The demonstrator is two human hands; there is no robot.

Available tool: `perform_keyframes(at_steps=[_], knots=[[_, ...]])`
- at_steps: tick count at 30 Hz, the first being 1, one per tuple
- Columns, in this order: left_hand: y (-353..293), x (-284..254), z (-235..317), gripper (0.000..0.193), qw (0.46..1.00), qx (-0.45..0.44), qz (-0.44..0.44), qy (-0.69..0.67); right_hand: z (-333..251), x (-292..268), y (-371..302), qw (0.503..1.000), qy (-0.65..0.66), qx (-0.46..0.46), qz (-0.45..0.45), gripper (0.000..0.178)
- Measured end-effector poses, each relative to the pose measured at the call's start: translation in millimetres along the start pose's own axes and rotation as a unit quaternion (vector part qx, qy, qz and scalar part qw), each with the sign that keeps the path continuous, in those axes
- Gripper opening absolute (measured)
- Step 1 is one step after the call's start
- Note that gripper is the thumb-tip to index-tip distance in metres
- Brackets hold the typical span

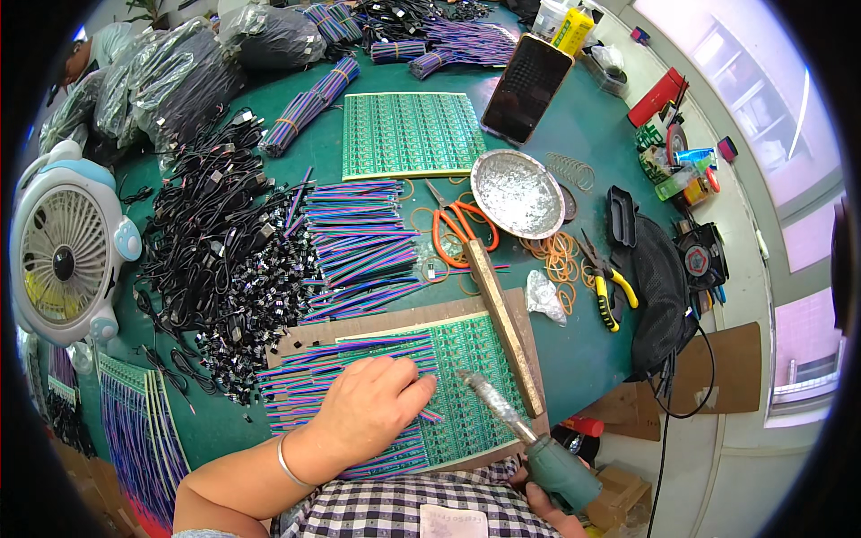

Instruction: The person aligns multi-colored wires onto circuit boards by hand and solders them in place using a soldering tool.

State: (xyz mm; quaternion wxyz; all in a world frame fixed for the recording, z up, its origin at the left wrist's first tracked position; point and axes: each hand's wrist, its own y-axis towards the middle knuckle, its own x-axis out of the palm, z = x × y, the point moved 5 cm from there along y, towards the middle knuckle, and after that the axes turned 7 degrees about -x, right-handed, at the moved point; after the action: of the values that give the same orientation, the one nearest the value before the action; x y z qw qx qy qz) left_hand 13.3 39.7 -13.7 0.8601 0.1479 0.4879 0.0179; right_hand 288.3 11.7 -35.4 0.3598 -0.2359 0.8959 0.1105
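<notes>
My left hand (372,403) is closed, palm down, over rows of blue, pink and black ribbon wires (314,378) lying across a green circuit board panel (475,359). Its thumb and forefinger come together near the board's middle; what they pinch is hidden beneath them. Lower right, my right hand (549,509) grips the green handle of a soldering iron (560,475), mostly hidden behind it. The iron's silvery, crusted tip points up and left, just right of my left fingers, over the board. Under the panel is a brown board (296,339), crossed on the right by a metal bar (504,327).
Beyond lie a ribbon wire pile (359,229), black cables (197,215), another green panel (413,134) and a phone (527,90). Orange scissors (462,229), a metal bowl (518,193), rubber bands (556,255) and yellow-handled pliers (610,287) sit rightward. A fan (67,247) stands left.
</notes>
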Motion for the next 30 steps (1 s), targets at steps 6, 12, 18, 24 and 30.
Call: perform_keyframes(at_steps=[6, 12, 18, 24, 30], knots=[[3, -4, 4, 0.026, 0.999, -0.031, -0.028, -0.016, -9, -3, 7, 0.996, 0.074, 0.039, -0.011, 0.027], [4, -21, 7, 0.035, 0.999, 0.017, 0.0, -0.046, -12, -6, 15, 0.986, 0.149, 0.078, -0.018, 0.029], [7, -35, 25, 0.023, 0.997, -0.045, -0.059, 0.021, -11, -6, 21, 0.988, 0.132, 0.077, -0.036, 0.028], [-1, -12, 20, 0.017, 0.997, -0.002, -0.033, 0.068, 10, 4, -9, 0.993, 0.113, 0.04, 0.008, 0.026], [-4, -1, 13, 0.019, 0.999, 0.009, -0.016, 0.043, 11, 1, -20, 0.981, 0.177, 0.005, 0.083, 0.029]])
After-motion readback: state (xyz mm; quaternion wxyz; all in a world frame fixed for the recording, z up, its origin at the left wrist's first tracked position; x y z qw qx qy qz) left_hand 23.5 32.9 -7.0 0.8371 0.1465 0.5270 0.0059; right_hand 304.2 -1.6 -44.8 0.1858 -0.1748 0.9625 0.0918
